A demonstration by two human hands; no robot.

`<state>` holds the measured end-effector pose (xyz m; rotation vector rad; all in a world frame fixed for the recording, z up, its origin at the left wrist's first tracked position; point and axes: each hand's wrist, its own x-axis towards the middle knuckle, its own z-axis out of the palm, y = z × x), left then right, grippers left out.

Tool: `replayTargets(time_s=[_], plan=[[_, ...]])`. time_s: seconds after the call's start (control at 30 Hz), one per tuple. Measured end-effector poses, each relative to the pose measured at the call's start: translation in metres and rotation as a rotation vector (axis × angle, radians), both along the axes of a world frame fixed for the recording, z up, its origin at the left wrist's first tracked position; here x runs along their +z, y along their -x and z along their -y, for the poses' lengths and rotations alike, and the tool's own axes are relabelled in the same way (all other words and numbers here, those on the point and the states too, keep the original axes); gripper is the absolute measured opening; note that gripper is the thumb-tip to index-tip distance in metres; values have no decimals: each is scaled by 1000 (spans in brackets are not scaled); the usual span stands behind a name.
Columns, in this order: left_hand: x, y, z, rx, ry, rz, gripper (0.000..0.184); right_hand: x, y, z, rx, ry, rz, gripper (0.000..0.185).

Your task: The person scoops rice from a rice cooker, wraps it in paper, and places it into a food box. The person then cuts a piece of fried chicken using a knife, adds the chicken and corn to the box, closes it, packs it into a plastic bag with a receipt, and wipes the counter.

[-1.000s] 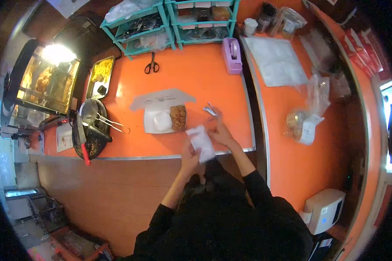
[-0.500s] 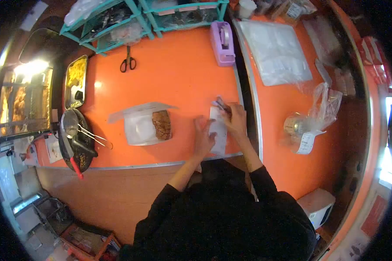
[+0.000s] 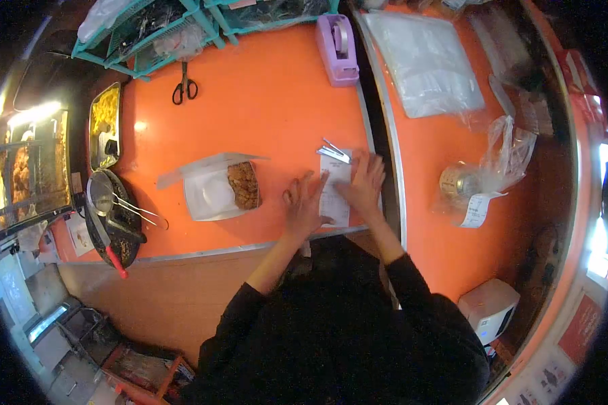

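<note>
A printed paper slip (image 3: 334, 196) lies flat on the orange counter (image 3: 250, 88). My left hand (image 3: 304, 204) rests at its left edge with fingers spread, and my right hand (image 3: 363, 183) touches its right side, fingers apart. Near the top of the slip lies a small silvery metal tool (image 3: 334, 152), which neither hand holds. To the left, an open white box (image 3: 203, 204) contains a browned piece of food (image 3: 243, 185) and something white.
Black scissors (image 3: 184, 89) and a purple tape dispenser (image 3: 338, 50) sit toward the back. At left are a dark pan (image 3: 125, 236), a strainer (image 3: 100, 194), a red-handled knife (image 3: 115, 260) and a tray (image 3: 105, 128). A bagged container (image 3: 458, 181) stands right.
The slip has gone from my hands to flat on the counter. My right hand has let go of the metal tool. The camera view has shifted, so the box appears further left.
</note>
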<state>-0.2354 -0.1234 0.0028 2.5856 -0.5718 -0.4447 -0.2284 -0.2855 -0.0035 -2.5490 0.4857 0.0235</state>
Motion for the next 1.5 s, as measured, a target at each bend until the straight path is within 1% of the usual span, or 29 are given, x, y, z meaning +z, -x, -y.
replayTargets(time_s=[0.07, 0.13, 0.2, 0.23, 0.3, 0.33, 0.4, 0.43, 0.47, 0.5, 0.53, 0.57, 0.6, 0.63, 0.7, 0.73, 0.77, 0.8, 0.83, 0.9, 0.97, 1.03, 1.1, 1.23, 1.27, 1.33, 1.37, 1.43, 1.5], plan=[[-1, 0, 2, 0, -63, -15, 113, -4, 0, 1, -14, -9, 49, 84], [-12, 1, 3, 9, -56, 49, 114, -23, 41, -7, 135, 124, 20, 83], [-14, 3, 0, 22, -51, 98, 115, -7, 84, -13, 201, -24, -36, 75], [-10, 1, 0, -4, -71, 44, 117, 3, 90, -13, 206, -22, -34, 75], [-10, 1, -1, -33, -89, -8, 119, 20, 94, -9, 282, -9, -292, 67], [-15, 3, -1, -34, -62, -16, 120, 18, 87, -4, 282, -6, -284, 67], [-15, 7, -1, -24, -33, -12, 121, 10, 55, 10, 318, -234, -81, 48], [-11, 9, -1, -30, -13, -35, 121, 17, 30, 13, 331, -230, -64, 48], [-7, 8, -2, -33, 7, -53, 120, 33, -2, 15, 280, -240, -119, 37], [6, 6, -2, -45, 20, -34, 113, 45, -34, 14, 231, -252, -178, 30], [16, 4, -4, -29, 17, -17, 113, 47, -66, 9, 232, -254, 3, 25], [23, 3, -6, -38, 114, -6, 98, 33, -103, 12, 300, -143, 52, 18], [27, 5, -9, -47, 210, 4, 83, 38, -140, 7, 333, -148, 185, 13], [18, 11, -14, -31, 203, 14, 83, 43, -179, -2, 365, -155, 319, 10], [-7, 22, -26, -33, 284, -106, 46, 36, -261, -16, 408, -137, 634, 19], [-4, 19, -31, -16, 280, -101, 46, 23, -305, -19, 421, -20, 622, 19], [4, 17, -35, -5, 376, -47, 34, 5, -348, -22, 434, 96, 606, 21], [11, 15, -37, 7, 471, 4, 23, -14, -392, -22, 477, 155, 431, 22], [16, 13, -38, 28, 466, -6, 23, -30, -426, -20, 520, 213, 248, 24], [23, 11, -37, 61, 431, 139, 18, -51, -464, -15, 502, 391, 214, 30], [28, 11, -39, 148, 471, 94, 17, -93, -530, 17, 543, 468, 142, 31], [28, 15, -40, 226, 517, 50, 16, -82, -511, 2, 398, 624, 261, 34], [28, 17, -44, 271, 538, -48, 14, -109, -519, 23, 543, 689, 303, 31], [47, 7, -60, 354, 489, -38, 13, -113, -482, 6, 333, 421, 427, 28], [49, 7, -67, 364, 484, -55, 12, -88, -456, -2, 328, 426, 424, 28], [58, 2, -75, 364, 483, -74, 10, -10, -387, -21, 327, 199, 391, 20], [66, -5, -77, 391, 518, -55, 10, -5, -379, -22, 318, 205, 390, 20], [78, -16, -81, 409, 559, -36, 10, 2, -368, -22, 173, 237, 962, 16], [85, -26, -85, 491, 604, 88, 10, 6, -349, -25, 94, 342, 1035, 18]])
